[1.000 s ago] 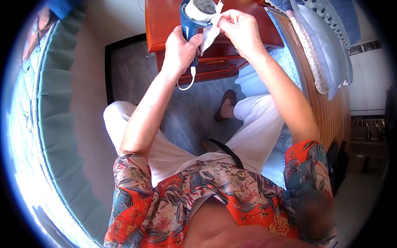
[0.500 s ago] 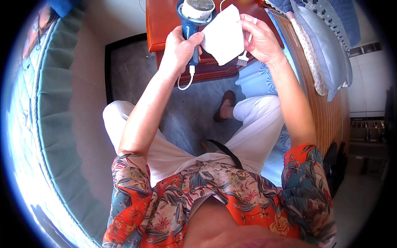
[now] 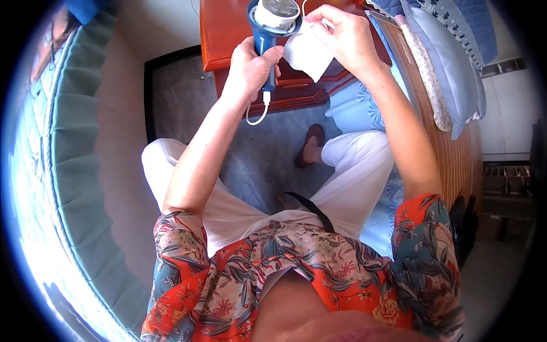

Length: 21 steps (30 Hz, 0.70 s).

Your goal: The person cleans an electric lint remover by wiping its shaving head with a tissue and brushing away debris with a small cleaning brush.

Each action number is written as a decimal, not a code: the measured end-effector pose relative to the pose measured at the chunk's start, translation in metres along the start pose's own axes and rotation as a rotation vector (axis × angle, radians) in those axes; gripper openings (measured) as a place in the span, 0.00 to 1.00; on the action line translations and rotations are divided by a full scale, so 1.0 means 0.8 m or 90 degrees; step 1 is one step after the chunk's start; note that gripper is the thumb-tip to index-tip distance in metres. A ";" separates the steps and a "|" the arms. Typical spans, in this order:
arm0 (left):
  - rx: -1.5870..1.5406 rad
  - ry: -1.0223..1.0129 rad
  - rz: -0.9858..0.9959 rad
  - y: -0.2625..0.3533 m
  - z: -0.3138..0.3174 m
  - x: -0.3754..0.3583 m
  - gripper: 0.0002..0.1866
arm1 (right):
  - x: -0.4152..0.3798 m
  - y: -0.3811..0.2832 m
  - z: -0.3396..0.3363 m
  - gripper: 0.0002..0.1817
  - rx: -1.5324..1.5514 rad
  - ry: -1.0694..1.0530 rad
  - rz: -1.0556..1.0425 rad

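Note:
My left hand (image 3: 250, 69) is wrapped round the handle of a blue fabric shaver (image 3: 264, 43), held upright over the edge of a red-brown wooden cabinet. Its round white head (image 3: 277, 12) faces up, and greyish fuzz seems to show in it. A white charging cable (image 3: 265, 98) is plugged into the handle's lower end. Just right of the shaver, my right hand (image 3: 348, 43) pinches the upper part of a white tissue (image 3: 309, 54), which hangs down beside the shaver head. The small brush seen earlier in my right hand is hidden or out of sight.
The red-brown cabinet (image 3: 222, 34) stands in front of me. On the right is a bed with a striped brown mat (image 3: 450, 154) and light blue pillows (image 3: 441, 68). A teal pleated cover (image 3: 80, 148) runs along the left. Below is the grey floor (image 3: 245, 154).
My right hand has moved up and left towards the shaver head, drawing the tissue with it, and the tissue now looks more folded. The brush no longer shows. The left hand has barely shifted.

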<state>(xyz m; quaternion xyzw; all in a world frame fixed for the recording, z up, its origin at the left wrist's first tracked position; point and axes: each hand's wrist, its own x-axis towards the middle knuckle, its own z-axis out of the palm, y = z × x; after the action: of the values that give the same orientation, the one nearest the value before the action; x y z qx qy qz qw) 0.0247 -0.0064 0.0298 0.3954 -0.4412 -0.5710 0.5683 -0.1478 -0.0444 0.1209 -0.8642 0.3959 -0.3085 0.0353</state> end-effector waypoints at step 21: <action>-0.011 0.005 -0.015 -0.002 0.009 -0.005 0.12 | -0.011 -0.021 0.033 0.05 0.231 0.080 -0.012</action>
<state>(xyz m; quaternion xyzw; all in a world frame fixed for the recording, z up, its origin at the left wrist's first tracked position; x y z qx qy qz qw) 0.0178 -0.0024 0.0298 0.3981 -0.4295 -0.5798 0.5664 -0.1260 -0.0312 0.0999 -0.8263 0.3271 -0.4284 0.1632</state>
